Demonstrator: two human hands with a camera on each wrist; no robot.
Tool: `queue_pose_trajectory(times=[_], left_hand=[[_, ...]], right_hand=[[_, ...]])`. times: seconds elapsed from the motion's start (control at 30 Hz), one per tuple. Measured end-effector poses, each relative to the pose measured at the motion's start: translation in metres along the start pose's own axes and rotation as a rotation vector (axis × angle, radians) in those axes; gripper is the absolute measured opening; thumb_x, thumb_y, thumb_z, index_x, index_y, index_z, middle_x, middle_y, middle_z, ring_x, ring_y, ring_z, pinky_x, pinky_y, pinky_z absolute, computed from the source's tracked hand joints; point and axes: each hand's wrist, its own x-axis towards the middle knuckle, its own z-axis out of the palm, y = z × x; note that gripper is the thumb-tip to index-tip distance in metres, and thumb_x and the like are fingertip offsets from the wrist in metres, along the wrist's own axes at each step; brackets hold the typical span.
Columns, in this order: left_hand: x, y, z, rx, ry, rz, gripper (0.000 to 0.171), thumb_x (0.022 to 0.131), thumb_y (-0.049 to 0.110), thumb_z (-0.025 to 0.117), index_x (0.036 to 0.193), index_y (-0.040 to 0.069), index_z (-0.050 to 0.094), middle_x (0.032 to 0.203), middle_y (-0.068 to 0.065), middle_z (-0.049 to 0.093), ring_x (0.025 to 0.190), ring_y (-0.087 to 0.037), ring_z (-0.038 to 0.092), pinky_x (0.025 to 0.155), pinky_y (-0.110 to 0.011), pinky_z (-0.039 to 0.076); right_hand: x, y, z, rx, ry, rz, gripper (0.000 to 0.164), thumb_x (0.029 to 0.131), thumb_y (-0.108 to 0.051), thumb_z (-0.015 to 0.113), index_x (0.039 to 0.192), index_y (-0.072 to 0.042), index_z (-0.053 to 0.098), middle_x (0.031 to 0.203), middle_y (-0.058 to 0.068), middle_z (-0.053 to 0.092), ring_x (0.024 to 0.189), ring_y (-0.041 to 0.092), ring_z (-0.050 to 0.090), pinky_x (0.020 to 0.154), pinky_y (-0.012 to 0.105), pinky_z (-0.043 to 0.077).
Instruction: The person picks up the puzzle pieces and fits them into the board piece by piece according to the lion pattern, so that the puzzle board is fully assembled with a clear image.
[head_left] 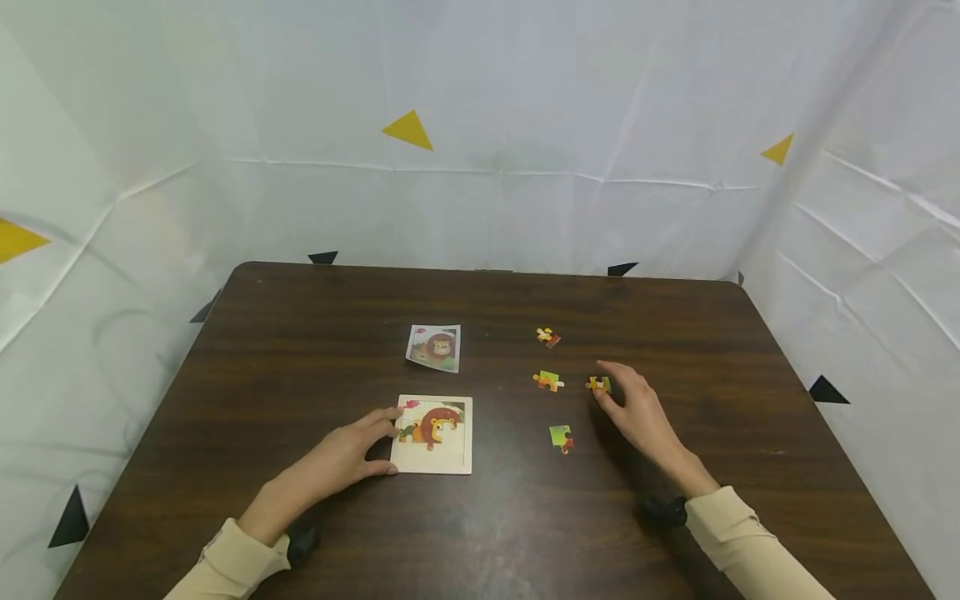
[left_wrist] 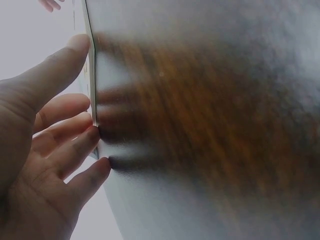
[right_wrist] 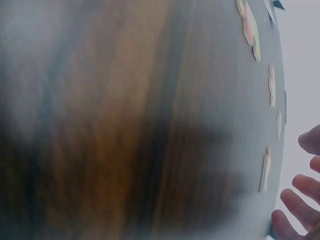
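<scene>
Fingertips and thumb of my left hand (head_left: 347, 454) rest along the left edge of a square puzzle board (head_left: 447, 460). Several joined pieces form part of a lion picture in its upper area; the lower part shows bare wood. In the left wrist view, the fingers touch the thin board edge (left_wrist: 93, 75). To the right, my right hand (head_left: 641, 415) hovers with spread fingers at a loose puzzle piece (head_left: 602, 383), thumb and fingers apart around it. In the right wrist view, the hand (right_wrist: 302, 200) appears raised above the table, beside a piece (right_wrist: 266, 171).
Loose puzzle pieces lie between the hands: one at the back (head_left: 547, 337), an orange-green one (head_left: 549, 381) and a green one (head_left: 561, 437). A printed lion picture card (head_left: 433, 348) lies behind the board. The dark wooden table (head_left: 300, 333) meets white sheeting (head_left: 510, 217) at the back.
</scene>
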Motion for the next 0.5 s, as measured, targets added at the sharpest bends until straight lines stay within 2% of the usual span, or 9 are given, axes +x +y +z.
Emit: queue_pose_trajectory(times=[0.37, 0.5], left_hand=[[0.0, 0.001, -0.002, 0.001, 0.016, 0.012, 0.04, 0.079, 0.026, 0.08, 0.108, 0.006, 0.062, 0.138, -0.015, 0.049, 0.11, -0.028, 0.061, 0.081, -0.039, 0.054], [0.0, 0.0, -0.001, -0.001, 0.006, 0.011, 0.04, 0.079, 0.026, 0.08, 0.108, 0.005, 0.061, 0.139, -0.016, 0.049, 0.11, -0.028, 0.061, 0.081, -0.038, 0.054]], right_hand=[[0.01, -0.013, 0.004, 0.001, 0.019, -0.081, 0.045, 0.089, -0.002, 0.066, 0.132, 0.002, 0.053, 0.133, 0.021, 0.052, 0.121, 0.041, 0.048, 0.097, 0.059, 0.038], [0.019, -0.013, 0.008, -0.004, -0.01, -0.079, 0.046, 0.089, -0.002, 0.066, 0.132, 0.004, 0.052, 0.133, 0.023, 0.052, 0.123, 0.041, 0.047, 0.1, 0.059, 0.036]])
